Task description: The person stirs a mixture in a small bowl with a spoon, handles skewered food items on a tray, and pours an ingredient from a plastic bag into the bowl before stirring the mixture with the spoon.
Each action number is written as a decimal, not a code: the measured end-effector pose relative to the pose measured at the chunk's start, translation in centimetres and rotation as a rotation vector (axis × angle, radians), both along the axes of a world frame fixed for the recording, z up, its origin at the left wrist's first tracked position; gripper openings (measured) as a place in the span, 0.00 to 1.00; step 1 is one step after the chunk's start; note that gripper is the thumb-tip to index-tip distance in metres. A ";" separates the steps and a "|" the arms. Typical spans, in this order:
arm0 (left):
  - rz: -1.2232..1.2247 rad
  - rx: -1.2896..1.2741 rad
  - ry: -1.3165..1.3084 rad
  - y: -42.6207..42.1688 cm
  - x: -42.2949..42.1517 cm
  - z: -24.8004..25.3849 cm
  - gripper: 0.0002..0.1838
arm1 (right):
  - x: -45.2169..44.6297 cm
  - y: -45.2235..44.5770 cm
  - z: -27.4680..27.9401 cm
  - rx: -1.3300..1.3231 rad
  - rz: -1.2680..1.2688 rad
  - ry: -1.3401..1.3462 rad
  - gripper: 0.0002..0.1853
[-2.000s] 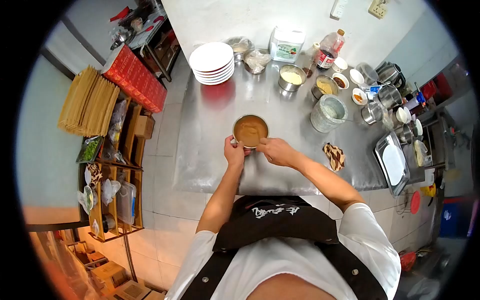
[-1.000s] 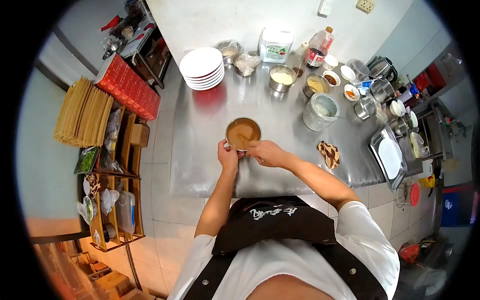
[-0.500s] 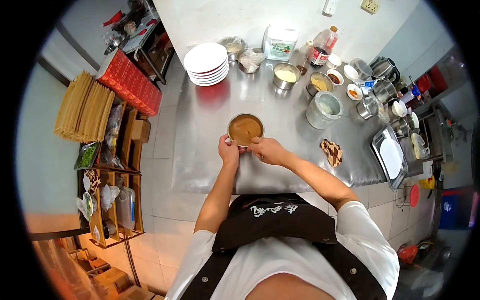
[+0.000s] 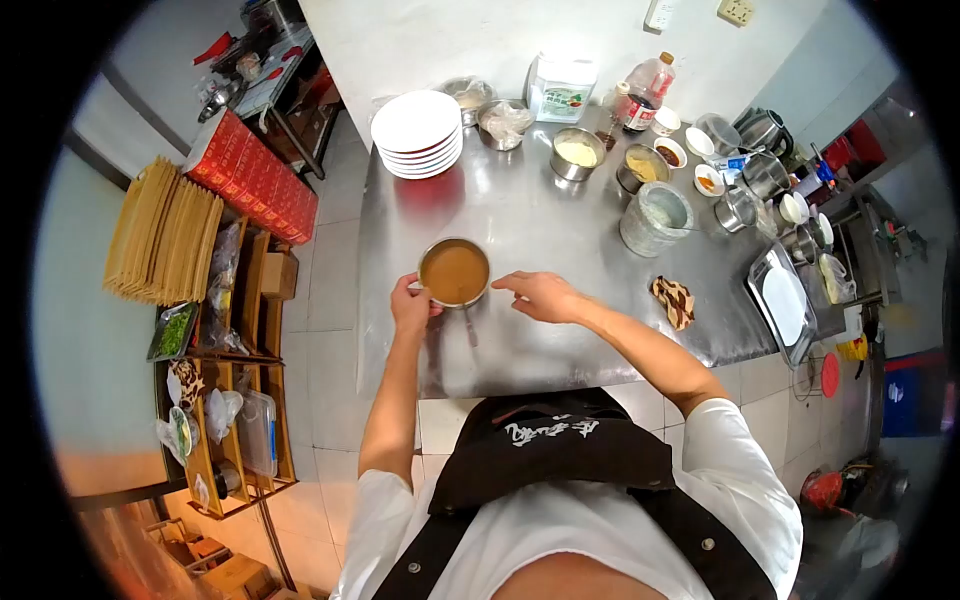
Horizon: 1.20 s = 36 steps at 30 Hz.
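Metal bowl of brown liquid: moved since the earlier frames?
Yes, leftward: the metal bowl is now farther from the grey stone pot and more nearly in line below the plate stack.

Bright, whitish light, seemingly from above, fell evenly over the round stainless-steel bowl of brown sauce [image 4: 486, 258] and the bare white plaster wall [image 4: 450, 40] beyond it. Pale sheen streaked the grey brushed-metal tabletop [image 4: 545, 235] around the bowl; beyond it, a reddish reflection lay under the stacked round white plates [image 4: 417, 128]. Left of the bowl and nearer the camera, pale floor tiles [image 4: 312, 490] glowed orange. Far right of it, the blue box [image 4: 905, 400] sat dim and soft. Fisheye distortion bent the outer surroundings, and black filled the corners.
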<state>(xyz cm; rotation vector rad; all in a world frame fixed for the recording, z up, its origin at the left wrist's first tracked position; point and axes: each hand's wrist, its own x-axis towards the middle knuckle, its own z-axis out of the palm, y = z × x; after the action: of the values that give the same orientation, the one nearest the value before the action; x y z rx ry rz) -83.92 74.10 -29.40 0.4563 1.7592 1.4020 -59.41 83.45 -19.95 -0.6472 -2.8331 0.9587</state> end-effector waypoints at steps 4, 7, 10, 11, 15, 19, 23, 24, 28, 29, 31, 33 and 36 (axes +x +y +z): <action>-0.075 -0.031 0.050 -1.3 -3.2 0.9 0.19 | 0.6 3.4 0.1 -0.087 -0.100 -0.078 0.22; -0.106 -0.063 0.032 -1.8 -4.7 1.2 0.18 | 0.3 7.2 -0.6 -0.140 -0.132 -0.123 0.21; -0.127 -0.114 -0.029 -1.9 -5.2 2.6 0.19 | -0.4 12.0 -2.5 -0.145 -0.101 -0.065 0.21; -0.114 -0.141 0.011 -1.8 -5.5 2.7 0.19 | -0.5 13.5 -3.2 -0.156 -0.130 -0.089 0.21; -0.065 -0.137 0.113 0.2 -8.2 2.9 0.18 | -3.4 18.2 -1.8 -0.247 -0.218 -0.128 0.24; -0.005 0.003 -0.027 4.9 -6.6 9.1 0.22 | -7.7 23.1 -2.3 -0.622 -0.337 0.004 0.31; 0.036 0.104 -0.325 10.2 -7.5 9.6 0.32 | -12.9 24.7 -1.8 -0.947 -0.527 0.209 0.37; 0.057 0.106 -0.328 11.7 -8.0 9.5 0.36 | -14.0 24.8 -1.9 -0.964 -0.569 0.214 0.37; 0.131 0.114 -0.373 16.8 -10.7 7.8 0.47 | -18.4 26.6 -3.5 -1.111 -0.652 0.194 0.27; 0.153 0.112 -0.401 17.9 -11.4 6.9 0.49 | -19.1 26.9 -3.9 -1.165 -0.625 0.175 0.25; 0.158 0.101 -0.398 19.5 -12.0 7.1 0.49 | -21.2 27.0 -5.1 -1.136 -0.637 0.207 0.13; 0.155 0.124 -0.384 21.1 -12.5 6.9 0.48 | -22.5 27.7 -6.4 -1.082 -0.622 0.153 0.11; 0.087 0.157 -0.356 23.0 -14.7 5.9 0.45 | -23.7 26.5 -5.0 -1.072 -0.734 0.216 0.12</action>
<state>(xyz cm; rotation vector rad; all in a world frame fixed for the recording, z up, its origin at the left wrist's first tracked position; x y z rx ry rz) -98.59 97.10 -23.50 0.1967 1.4024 1.5805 -83.11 109.92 -24.97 -1.3720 -1.4547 2.0830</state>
